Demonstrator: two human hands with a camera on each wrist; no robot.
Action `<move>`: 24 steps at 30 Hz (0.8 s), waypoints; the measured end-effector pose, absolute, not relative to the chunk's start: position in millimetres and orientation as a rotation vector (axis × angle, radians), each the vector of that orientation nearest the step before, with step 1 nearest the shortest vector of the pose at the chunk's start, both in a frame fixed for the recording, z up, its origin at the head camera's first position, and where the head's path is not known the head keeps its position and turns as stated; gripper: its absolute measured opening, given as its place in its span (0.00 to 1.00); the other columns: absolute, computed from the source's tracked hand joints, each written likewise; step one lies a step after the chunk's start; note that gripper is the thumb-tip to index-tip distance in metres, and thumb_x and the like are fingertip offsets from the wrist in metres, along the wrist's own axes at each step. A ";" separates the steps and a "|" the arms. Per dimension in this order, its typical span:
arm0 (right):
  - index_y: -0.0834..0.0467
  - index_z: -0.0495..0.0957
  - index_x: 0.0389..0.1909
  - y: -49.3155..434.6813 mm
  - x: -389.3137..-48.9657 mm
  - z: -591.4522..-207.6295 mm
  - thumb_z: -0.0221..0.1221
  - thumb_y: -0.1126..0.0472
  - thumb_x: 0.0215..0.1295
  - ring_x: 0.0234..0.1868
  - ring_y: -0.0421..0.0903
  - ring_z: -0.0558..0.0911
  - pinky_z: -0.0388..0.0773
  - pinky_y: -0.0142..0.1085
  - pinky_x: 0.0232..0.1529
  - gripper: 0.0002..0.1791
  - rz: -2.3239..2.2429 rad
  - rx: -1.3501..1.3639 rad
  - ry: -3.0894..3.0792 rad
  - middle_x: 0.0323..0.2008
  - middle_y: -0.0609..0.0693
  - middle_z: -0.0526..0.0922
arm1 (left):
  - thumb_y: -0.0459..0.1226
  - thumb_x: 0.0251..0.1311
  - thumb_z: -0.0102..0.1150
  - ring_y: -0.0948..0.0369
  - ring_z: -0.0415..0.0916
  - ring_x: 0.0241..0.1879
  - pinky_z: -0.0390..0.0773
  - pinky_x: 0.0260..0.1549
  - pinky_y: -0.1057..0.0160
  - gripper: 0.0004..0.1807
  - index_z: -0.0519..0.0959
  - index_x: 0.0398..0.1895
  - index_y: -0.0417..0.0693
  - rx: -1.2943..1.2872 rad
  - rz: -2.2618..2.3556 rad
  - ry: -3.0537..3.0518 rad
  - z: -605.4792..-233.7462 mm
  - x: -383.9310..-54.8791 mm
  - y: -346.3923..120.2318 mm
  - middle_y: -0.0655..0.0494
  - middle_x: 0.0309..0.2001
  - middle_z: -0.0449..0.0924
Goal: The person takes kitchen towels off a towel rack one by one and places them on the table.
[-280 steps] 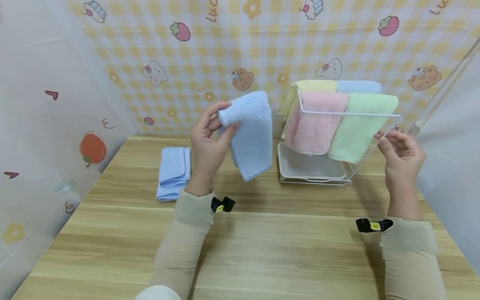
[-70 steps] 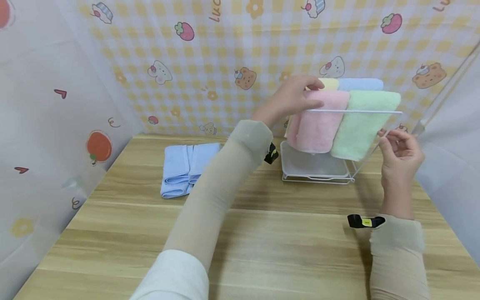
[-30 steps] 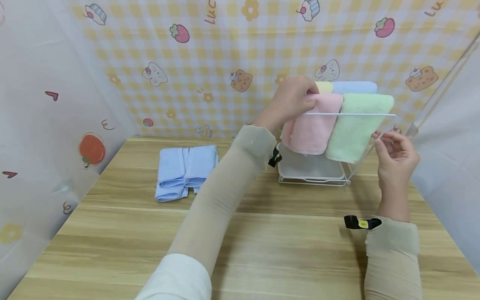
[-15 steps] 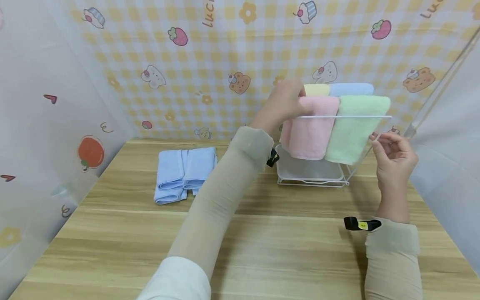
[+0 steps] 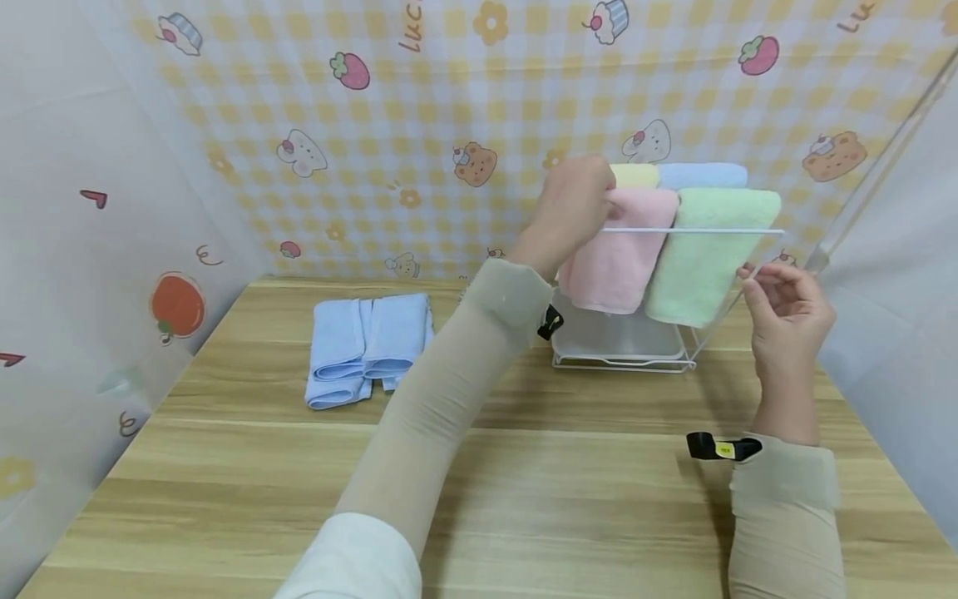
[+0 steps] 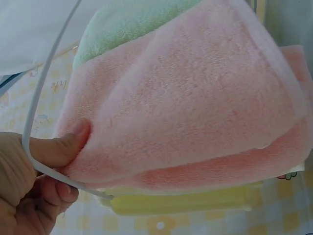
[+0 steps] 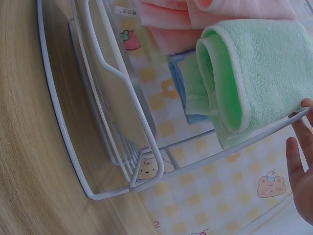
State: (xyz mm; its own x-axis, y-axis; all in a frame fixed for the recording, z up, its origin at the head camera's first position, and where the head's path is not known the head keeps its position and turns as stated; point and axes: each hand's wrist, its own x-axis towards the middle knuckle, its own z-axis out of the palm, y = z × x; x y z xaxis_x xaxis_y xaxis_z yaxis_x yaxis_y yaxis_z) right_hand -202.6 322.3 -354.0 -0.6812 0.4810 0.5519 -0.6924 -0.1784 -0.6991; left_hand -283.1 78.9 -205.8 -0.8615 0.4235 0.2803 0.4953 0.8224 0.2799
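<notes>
My left hand is at the left end of the pink towel, which hangs over the white wire rack. In the left wrist view the thumb presses on the pink cloth and the fingers curl below it, pinching its edge beside the wire. My right hand pinches the rack's slanting side wire near the green towel. Behind them hang a yellow towel and a blue towel. The right wrist view shows the fingertips at the wire, beside the green towel.
Folded blue towels lie side by side on the wooden table, left of the rack. A pale tray sits in the rack's base. A checked yellow curtain stands close behind.
A blue towel in my left hand was laid on the table beside another. That hand then reached to the pink towel, whose lower part has swung slightly left. The right hand stays on the rack.
</notes>
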 end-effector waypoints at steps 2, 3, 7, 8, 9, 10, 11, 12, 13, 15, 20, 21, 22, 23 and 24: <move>0.74 0.79 0.39 322.4 -202.5 -353.6 0.59 0.82 0.59 0.40 0.47 0.88 0.82 0.29 0.49 0.09 1.935 0.253 -1.306 0.32 0.55 0.85 | 0.48 0.60 0.66 0.65 0.71 0.37 0.70 0.41 0.69 0.13 0.88 0.42 0.53 -0.728 -0.513 -2.758 -207.7 -282.1 77.5 0.61 0.41 0.85; 0.74 0.79 0.39 322.4 -202.4 -353.4 0.59 0.83 0.59 0.40 0.47 0.88 0.83 0.29 0.49 0.09 1.937 0.252 -1.302 0.31 0.55 0.85 | 0.49 0.61 0.65 0.65 0.71 0.37 0.70 0.41 0.68 0.13 0.88 0.42 0.53 -0.743 -0.513 -2.730 -209.1 -281.7 76.7 0.61 0.40 0.84; 0.74 0.79 0.39 322.7 -201.7 -352.5 0.59 0.83 0.58 0.40 0.47 0.88 0.83 0.28 0.48 0.09 1.945 0.233 -1.290 0.31 0.55 0.85 | 0.50 0.61 0.64 0.64 0.68 0.33 0.67 0.37 0.69 0.15 0.88 0.43 0.52 -0.816 -0.541 -2.590 -215.0 -281.0 74.0 0.60 0.29 0.70; 0.74 0.79 0.39 322.8 -201.5 -352.3 0.59 0.83 0.58 0.40 0.47 0.88 0.83 0.28 0.48 0.09 1.945 0.228 -1.289 0.31 0.55 0.86 | 0.50 0.61 0.64 0.64 0.67 0.31 0.66 0.36 0.69 0.15 0.88 0.42 0.51 -0.830 -0.553 -2.557 -216.2 -280.9 73.6 0.60 0.28 0.67; 0.74 0.78 0.39 322.9 -201.4 -352.3 0.59 0.83 0.58 0.40 0.47 0.88 0.83 0.28 0.48 0.09 1.947 0.224 -1.288 0.31 0.55 0.86 | 0.50 0.61 0.63 0.64 0.67 0.30 0.66 0.35 0.69 0.16 0.88 0.42 0.51 -0.841 -0.564 -2.528 -217.2 -280.8 73.3 0.60 0.27 0.65; 0.74 0.79 0.39 323.1 -201.4 -352.2 0.59 0.83 0.58 0.40 0.47 0.88 0.83 0.28 0.48 0.09 1.947 0.221 -1.289 0.31 0.55 0.86 | 0.50 0.61 0.63 0.64 0.66 0.30 0.66 0.34 0.70 0.16 0.88 0.41 0.51 -0.850 -0.573 -2.504 -218.1 -280.8 73.0 0.60 0.27 0.64; 0.74 0.79 0.39 323.2 -201.6 -352.2 0.59 0.83 0.58 0.40 0.47 0.88 0.83 0.28 0.48 0.09 1.948 0.219 -1.288 0.31 0.55 0.86 | 0.50 0.61 0.62 0.64 0.67 0.30 0.66 0.34 0.70 0.16 0.88 0.42 0.51 -0.854 -0.576 -2.488 -218.8 -280.7 72.7 0.60 0.27 0.65; 0.74 0.78 0.39 323.4 -201.8 -352.2 0.59 0.83 0.58 0.39 0.47 0.88 0.83 0.28 0.48 0.09 1.952 0.222 -1.284 0.31 0.55 0.86 | 0.51 0.62 0.62 0.64 0.69 0.30 0.66 0.34 0.70 0.16 0.88 0.42 0.51 -0.859 -0.575 -2.475 -219.4 -280.8 72.4 0.60 0.28 0.68; 0.75 0.78 0.39 323.5 -202.0 -352.2 0.59 0.84 0.57 0.39 0.47 0.88 0.83 0.28 0.48 0.09 1.950 0.224 -1.284 0.31 0.55 0.86 | 0.51 0.62 0.61 0.64 0.70 0.31 0.67 0.35 0.70 0.17 0.88 0.43 0.51 -0.859 -0.570 -2.467 -219.5 -280.7 72.1 0.60 0.29 0.71; 0.75 0.78 0.39 323.5 -202.1 -352.1 0.59 0.84 0.57 0.39 0.47 0.88 0.83 0.28 0.48 0.09 1.952 0.230 -1.278 0.31 0.55 0.85 | 0.52 0.62 0.61 0.64 0.75 0.33 0.69 0.37 0.68 0.17 0.87 0.45 0.53 -0.856 -0.557 -2.455 -219.5 -280.5 71.3 0.60 0.34 0.77; 0.76 0.78 0.40 322.6 -202.1 -351.6 0.59 0.83 0.57 0.39 0.47 0.88 0.83 0.29 0.48 0.09 1.949 0.233 -1.277 0.31 0.55 0.86 | 0.53 0.63 0.60 0.64 0.79 0.37 0.72 0.39 0.68 0.18 0.87 0.48 0.56 -0.846 -0.562 -2.439 -219.3 -279.5 68.4 0.61 0.40 0.84; 0.76 0.78 0.40 322.3 -202.0 -351.6 0.59 0.83 0.58 0.39 0.47 0.88 0.83 0.29 0.49 0.09 1.951 0.232 -1.278 0.31 0.55 0.86 | 0.53 0.63 0.59 0.64 0.79 0.37 0.73 0.39 0.68 0.18 0.87 0.47 0.56 -0.844 -0.567 -2.437 -219.4 -279.4 67.8 0.61 0.40 0.84; 0.76 0.78 0.40 321.8 -201.8 -351.7 0.59 0.83 0.58 0.39 0.47 0.88 0.83 0.29 0.49 0.09 1.949 0.231 -1.282 0.31 0.56 0.86 | 0.53 0.63 0.59 0.64 0.79 0.38 0.73 0.38 0.68 0.18 0.87 0.47 0.56 -0.843 -0.571 -2.437 -219.6 -279.3 67.3 0.61 0.40 0.84; 0.76 0.78 0.40 321.4 -201.8 -352.0 0.59 0.83 0.58 0.39 0.47 0.88 0.83 0.29 0.49 0.09 1.951 0.230 -1.282 0.31 0.56 0.86 | 0.53 0.64 0.59 0.64 0.79 0.38 0.73 0.38 0.68 0.17 0.87 0.47 0.56 -0.841 -0.579 -2.438 -219.7 -279.2 66.8 0.61 0.41 0.84; 0.76 0.78 0.40 321.0 -201.7 -352.1 0.59 0.83 0.58 0.39 0.47 0.88 0.83 0.30 0.49 0.09 1.954 0.231 -1.281 0.32 0.56 0.86 | 0.53 0.64 0.59 0.64 0.79 0.37 0.73 0.38 0.68 0.17 0.87 0.46 0.56 -0.840 -0.585 -2.437 -220.1 -279.2 66.4 0.61 0.41 0.84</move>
State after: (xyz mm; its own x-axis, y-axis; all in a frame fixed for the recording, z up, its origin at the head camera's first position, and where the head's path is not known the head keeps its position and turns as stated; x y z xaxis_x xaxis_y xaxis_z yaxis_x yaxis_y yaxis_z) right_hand -201.7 321.0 -352.1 -0.6851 0.5016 0.5282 -0.6844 -0.1949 -0.7026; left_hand -279.2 66.4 -220.1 -0.6889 0.4447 0.5724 0.6561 0.7182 0.2316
